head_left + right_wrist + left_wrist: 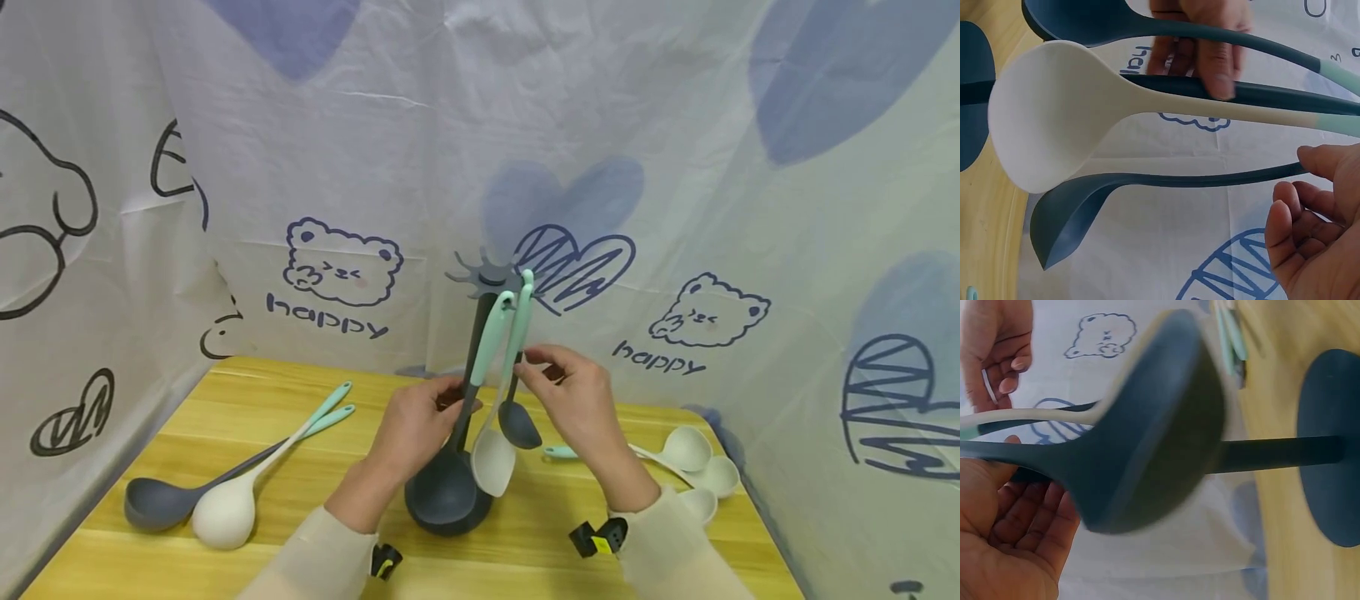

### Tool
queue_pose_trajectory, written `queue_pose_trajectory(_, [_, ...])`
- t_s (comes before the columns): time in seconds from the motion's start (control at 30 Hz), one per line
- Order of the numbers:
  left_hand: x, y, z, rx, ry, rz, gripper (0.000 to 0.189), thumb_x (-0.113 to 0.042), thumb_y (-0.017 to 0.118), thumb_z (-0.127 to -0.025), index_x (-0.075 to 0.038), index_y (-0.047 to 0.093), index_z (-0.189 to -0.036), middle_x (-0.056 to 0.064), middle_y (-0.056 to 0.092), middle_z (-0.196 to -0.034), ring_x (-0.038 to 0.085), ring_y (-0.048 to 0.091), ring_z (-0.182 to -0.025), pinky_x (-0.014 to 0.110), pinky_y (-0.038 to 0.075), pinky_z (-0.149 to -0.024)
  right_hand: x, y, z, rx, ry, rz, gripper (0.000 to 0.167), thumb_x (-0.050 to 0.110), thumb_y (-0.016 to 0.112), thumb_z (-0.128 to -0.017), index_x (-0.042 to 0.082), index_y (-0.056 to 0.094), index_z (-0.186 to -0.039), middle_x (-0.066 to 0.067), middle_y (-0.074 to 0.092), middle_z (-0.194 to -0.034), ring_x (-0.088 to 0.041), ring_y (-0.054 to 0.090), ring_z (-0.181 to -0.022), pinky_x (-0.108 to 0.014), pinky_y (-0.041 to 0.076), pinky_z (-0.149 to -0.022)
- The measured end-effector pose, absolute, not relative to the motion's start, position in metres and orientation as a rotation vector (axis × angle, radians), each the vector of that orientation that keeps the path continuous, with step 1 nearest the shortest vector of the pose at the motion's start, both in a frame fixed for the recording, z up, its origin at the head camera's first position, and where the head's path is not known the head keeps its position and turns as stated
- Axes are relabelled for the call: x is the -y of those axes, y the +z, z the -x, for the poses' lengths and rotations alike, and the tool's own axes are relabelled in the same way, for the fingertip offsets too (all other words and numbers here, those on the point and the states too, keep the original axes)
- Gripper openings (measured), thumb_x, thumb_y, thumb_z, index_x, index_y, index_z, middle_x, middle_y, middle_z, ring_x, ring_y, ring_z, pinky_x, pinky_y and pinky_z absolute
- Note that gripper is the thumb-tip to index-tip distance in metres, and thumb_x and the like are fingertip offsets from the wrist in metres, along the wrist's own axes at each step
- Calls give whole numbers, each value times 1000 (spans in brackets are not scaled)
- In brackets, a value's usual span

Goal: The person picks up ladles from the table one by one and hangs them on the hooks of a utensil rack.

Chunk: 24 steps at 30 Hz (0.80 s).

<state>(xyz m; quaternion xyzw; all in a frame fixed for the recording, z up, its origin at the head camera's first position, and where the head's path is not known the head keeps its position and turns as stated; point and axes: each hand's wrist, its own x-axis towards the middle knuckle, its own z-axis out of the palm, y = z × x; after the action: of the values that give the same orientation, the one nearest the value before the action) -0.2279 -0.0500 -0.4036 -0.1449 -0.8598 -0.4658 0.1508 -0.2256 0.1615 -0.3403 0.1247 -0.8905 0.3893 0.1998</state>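
Dark grey stand [481,317] is upright on the wooden table [307,575], mid-table, with its round base [1329,506] down and spread hooks [491,277] on top. Three ladles are up at it, teal grips by the hooks, bowls down: big dark ladle [442,487] in front of the pole, white ladle [493,462] next to it, small dark ladle [519,425] furthest right.

Left hand [420,417]: pinching the pole, thumb one side, fingers behind, right beside the big dark ladle's handle.

Right hand [573,396]: thumb and index pinch the small dark ladle's handle just under the teal part; other fingers loosely curled, off it. Its bowl hangs below the hand, near the white one.

Rest: left side of the table has a dark scoop [161,504] and a white scoop [225,512], handles crossed. Right side, partly behind the right forearm: white spoons [686,450] bunched together. Cloth [450,192] behind, printed with bears, hearts and "happy". Cream sleeves [675,554], black wrist cameras.
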Motion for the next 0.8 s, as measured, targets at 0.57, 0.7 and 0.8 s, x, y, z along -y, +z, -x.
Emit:
queue_pose_trajectory(0.57, [44,-383,228,2409,-1333,378,19,-28,85,-92,-15,77,-103,-2,77,-90,13,71,-81,30,59,-68,-158,-350,214,2359,1171,-313,17,24,78,-98,11,82,-108,-1,76,-86,-16,63,-71,-24,50,-57])
queue_pose_trajectory(0.7, [43,-385,228,2352,-1244,391,18,-27,85,-91,-13,79,-100,-1,78,-86,11,69,-73,28,58,-65,-158,-352,213,2326,1184,-316,14,24,77,-99,12,82,-104,0,74,-82,-16,62,-69,-24,50,-57])
queue_pose_trajectory(0.8, [43,-385,228,2328,-1197,418,14,-26,85,-92,-14,81,-99,-2,78,-84,9,67,-69,26,55,-62,-158,-351,213,2322,1207,-308,14,25,77,-99,12,82,-103,-1,73,-80,-16,62,-68,-24,50,-57])
